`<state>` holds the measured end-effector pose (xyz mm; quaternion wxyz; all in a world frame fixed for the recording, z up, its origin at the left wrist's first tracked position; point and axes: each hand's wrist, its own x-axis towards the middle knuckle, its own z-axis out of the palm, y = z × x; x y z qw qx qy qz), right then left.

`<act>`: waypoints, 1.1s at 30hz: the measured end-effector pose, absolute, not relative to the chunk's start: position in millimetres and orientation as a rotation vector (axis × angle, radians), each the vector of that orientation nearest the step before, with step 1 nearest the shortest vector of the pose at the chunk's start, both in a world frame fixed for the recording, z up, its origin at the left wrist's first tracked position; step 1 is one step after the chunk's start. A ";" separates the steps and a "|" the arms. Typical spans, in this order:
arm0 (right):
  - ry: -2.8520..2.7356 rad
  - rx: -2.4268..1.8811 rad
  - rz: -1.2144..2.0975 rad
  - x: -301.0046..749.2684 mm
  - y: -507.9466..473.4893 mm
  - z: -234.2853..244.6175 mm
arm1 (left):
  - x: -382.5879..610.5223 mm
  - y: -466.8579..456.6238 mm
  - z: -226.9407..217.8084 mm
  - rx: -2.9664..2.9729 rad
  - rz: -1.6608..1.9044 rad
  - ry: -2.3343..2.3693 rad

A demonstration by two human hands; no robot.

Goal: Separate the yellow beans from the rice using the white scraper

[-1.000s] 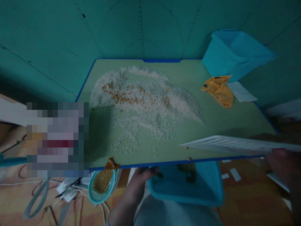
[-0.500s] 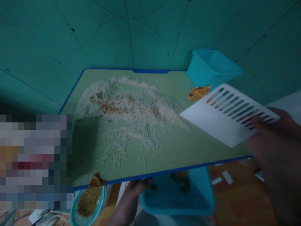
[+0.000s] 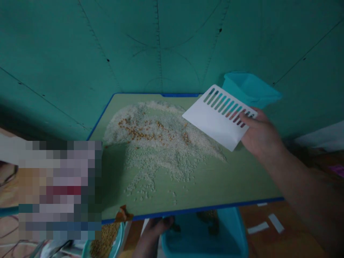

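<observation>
My right hand is closed on the slotted end of a flat white slotted scraper, held tilted above the right side of a green table with a blue rim. White rice is spread over the table's middle and back, with yellow kernels mixed in. My left hand is below the table's near edge, fingers curled on the rim of a blue tub held under that edge.
A second blue bin stands at the table's back right corner. A teal bowl of brownish grain sits low at the left, beside a blurred-out patch. Teal wall panels rise behind the table.
My right hand has carried the scraper from the near right edge up and leftward over the rice, turning its flat face toward me. The left hand stays on the tub.
</observation>
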<state>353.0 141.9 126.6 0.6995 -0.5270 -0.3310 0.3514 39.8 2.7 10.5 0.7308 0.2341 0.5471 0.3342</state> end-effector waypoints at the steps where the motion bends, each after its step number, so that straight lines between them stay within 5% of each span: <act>1: -0.761 -1.153 0.787 343.0 137.7 129.3 | 37.5 2.4 9.2 0.513 0.749 1.205; 14: -0.917 -1.413 1.498 242.4 40.1 116.4 | 18.3 -4.8 -7.9 0.467 0.780 1.118; 33: -1.440 -1.407 0.673 226.9 131.6 113.0 | 7.1 -6.7 -6.1 0.390 0.794 1.033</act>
